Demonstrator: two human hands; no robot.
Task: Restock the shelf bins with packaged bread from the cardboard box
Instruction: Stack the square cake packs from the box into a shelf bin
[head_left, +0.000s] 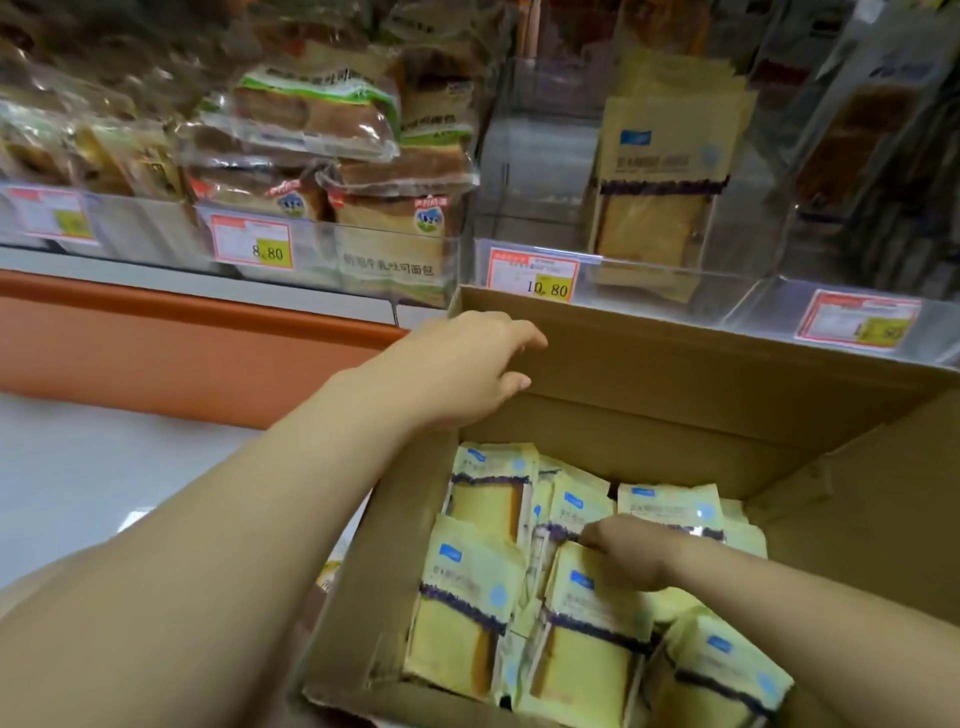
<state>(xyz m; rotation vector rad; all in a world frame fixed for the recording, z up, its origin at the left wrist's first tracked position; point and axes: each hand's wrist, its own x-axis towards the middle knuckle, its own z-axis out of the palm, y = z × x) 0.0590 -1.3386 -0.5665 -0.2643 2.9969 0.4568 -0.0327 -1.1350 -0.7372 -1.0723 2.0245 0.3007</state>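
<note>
An open cardboard box (675, 358) stands below the shelf and holds several yellow bread packs with a purple band. My right hand (631, 556) is down inside the box, its fingers curled over the top edge of one bread pack (592, 639) near the middle. My left hand (467, 364) hovers at the box's far left corner with its fingers loosely bent and nothing in them. Just behind the box is a clear shelf bin (535, 156). A few matching yellow packs (670, 171) stand upright at its right side, and its left part is bare.
To the left, another bin (332, 244) is stacked with bagged toast loaves behind an 8.80 price tag. A 10.80 tag (535, 283) marks the clear bin. More bins with dark packs stand at the right (857, 156). An orange ledge (182, 338) and pale floor lie left of the box.
</note>
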